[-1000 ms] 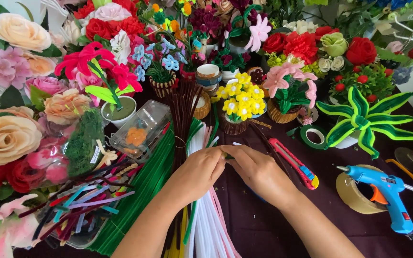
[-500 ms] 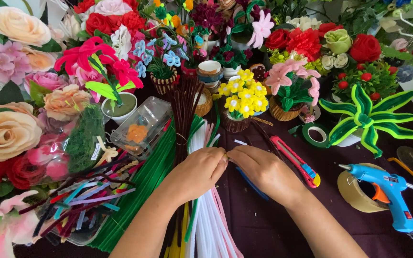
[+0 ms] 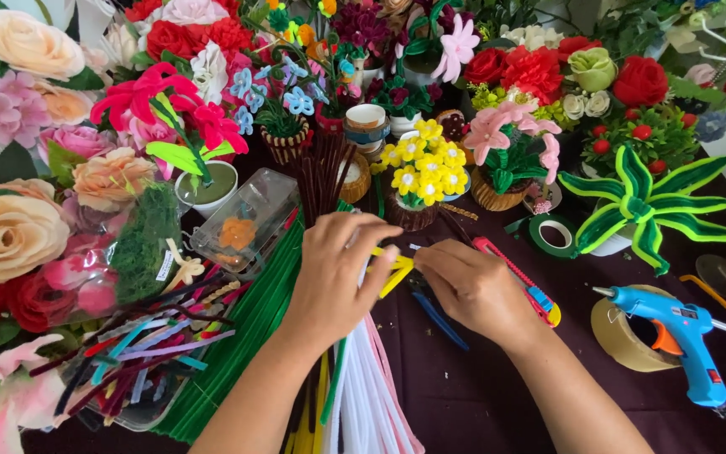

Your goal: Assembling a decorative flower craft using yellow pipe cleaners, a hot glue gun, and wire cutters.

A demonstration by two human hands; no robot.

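My left hand (image 3: 339,273) and my right hand (image 3: 470,287) meet over a dark purple tablecloth, both pinching a yellow pipe cleaner (image 3: 398,267) that is folded between the fingers. Under my left hand lies a long bundle of pipe cleaners, green (image 3: 241,336), white and pink (image 3: 371,395). A pair of pliers with blue handles (image 3: 440,318) lies on the cloth just under my right hand. A red and yellow utility knife (image 3: 527,286) lies right beside my right hand.
A blue glue gun (image 3: 681,335) rests on a roll of brown tape (image 3: 623,338) at the right. Green tape roll (image 3: 552,234), clear plastic box (image 3: 245,220), a tray of mixed pipe-cleaner scraps (image 3: 140,357), and many pots of handmade flowers ring the back and left.
Both hands have lifted slightly toward the flower pots, and the yellow pipe cleaner now shows between the fingers, bent into a fold. Before, the hands lay lower over the bundle.
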